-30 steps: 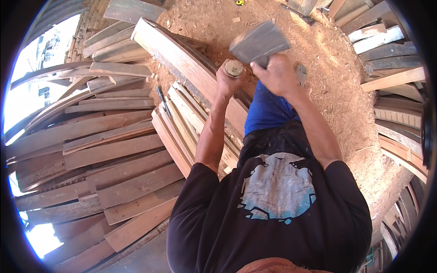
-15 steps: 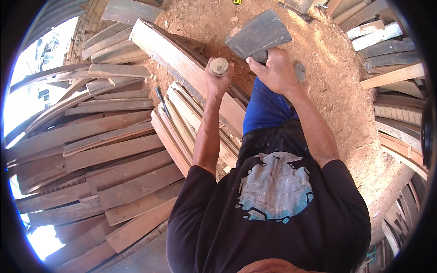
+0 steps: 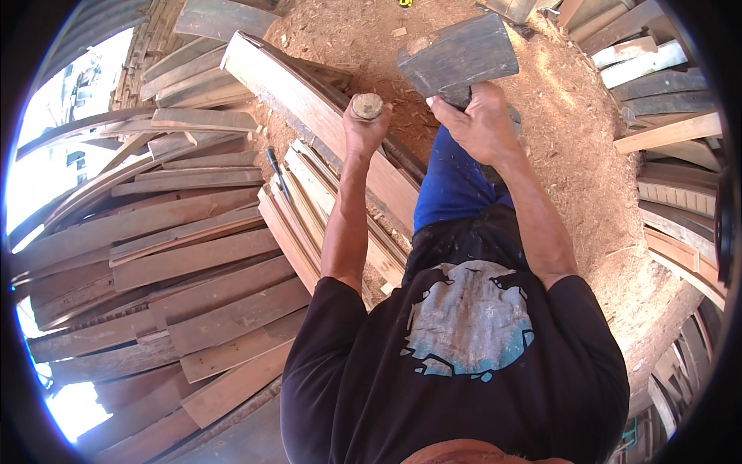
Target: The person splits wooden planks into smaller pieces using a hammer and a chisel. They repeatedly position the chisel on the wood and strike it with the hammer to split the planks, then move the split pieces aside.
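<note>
I see the left hand clamped around a round-ended handle at the timber's right edge, the right hand gripping the mallet farther right. I judge striking underway; the next blow requires a steady handle.

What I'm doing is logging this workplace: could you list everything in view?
mallet: one, dark grey, upper centre
handle: one, tan, left of mallet
long plank: one, light brown, left of centre
strips: several, pale, beside plank
slim tool: one, dark, on strips
boards: many, mostly brown, left and right
small object: one, yellow, top edge
shavings: many, tan, ground
shirt: one, black, torso
bottoms: one, blue, legs
left hand: one, around handle
right hand: one, around mallet
</note>
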`<action>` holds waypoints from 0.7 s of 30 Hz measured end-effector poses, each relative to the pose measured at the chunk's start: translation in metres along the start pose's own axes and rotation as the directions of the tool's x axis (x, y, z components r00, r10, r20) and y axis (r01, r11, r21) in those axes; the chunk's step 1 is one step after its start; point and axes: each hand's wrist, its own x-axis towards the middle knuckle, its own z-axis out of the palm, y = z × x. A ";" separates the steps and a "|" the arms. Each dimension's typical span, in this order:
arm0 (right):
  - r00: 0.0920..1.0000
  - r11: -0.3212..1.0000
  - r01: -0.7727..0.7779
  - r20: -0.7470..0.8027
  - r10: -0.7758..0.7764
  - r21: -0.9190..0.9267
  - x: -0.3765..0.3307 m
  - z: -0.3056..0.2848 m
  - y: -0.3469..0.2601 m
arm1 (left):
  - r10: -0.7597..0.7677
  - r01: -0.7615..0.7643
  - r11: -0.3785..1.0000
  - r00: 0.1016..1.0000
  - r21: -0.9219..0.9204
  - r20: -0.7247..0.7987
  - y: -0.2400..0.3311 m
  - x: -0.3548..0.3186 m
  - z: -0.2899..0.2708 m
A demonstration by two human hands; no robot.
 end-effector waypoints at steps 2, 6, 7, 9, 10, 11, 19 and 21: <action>1.000 1.000 0.027 0.002 -0.027 -0.007 0.003 -0.001 0.000 | 0.002 -0.002 1.000 1.000 0.026 0.008 -0.003 0.000 -0.001; 0.999 0.991 0.025 0.030 -0.021 -0.132 0.008 0.002 -0.005 | 0.023 -0.023 1.000 1.000 -0.007 0.011 -0.005 -0.003 0.000; 0.999 0.981 0.008 0.052 0.002 -0.196 0.009 0.006 -0.003 | 0.020 -0.021 0.999 1.000 0.024 0.018 -0.006 -0.003 0.000; 0.988 0.913 -0.001 0.142 0.064 -0.409 0.013 0.022 0.007 | 0.035 -0.036 0.999 0.999 0.023 0.028 -0.008 -0.004 0.004; 0.972 0.838 0.019 0.207 0.112 -0.546 0.013 0.035 0.023 | 0.053 -0.053 0.999 0.998 -0.008 0.028 -0.008 -0.006 0.011; 0.952 0.744 0.048 0.255 0.167 -0.667 0.014 0.040 0.032 | 0.076 -0.075 0.997 0.997 -0.037 0.032 -0.006 -0.007 0.015; 0.948 0.817 0.147 0.316 0.045 -0.558 0.001 0.048 0.045 | 0.024 -0.024 1.000 0.997 0.012 0.068 -0.005 -0.032 0.008; 0.915 0.826 0.106 0.379 0.137 -0.554 -0.002 0.053 0.049 | 0.101 -0.109 0.991 0.990 0.081 0.097 0.001 -0.038 0.007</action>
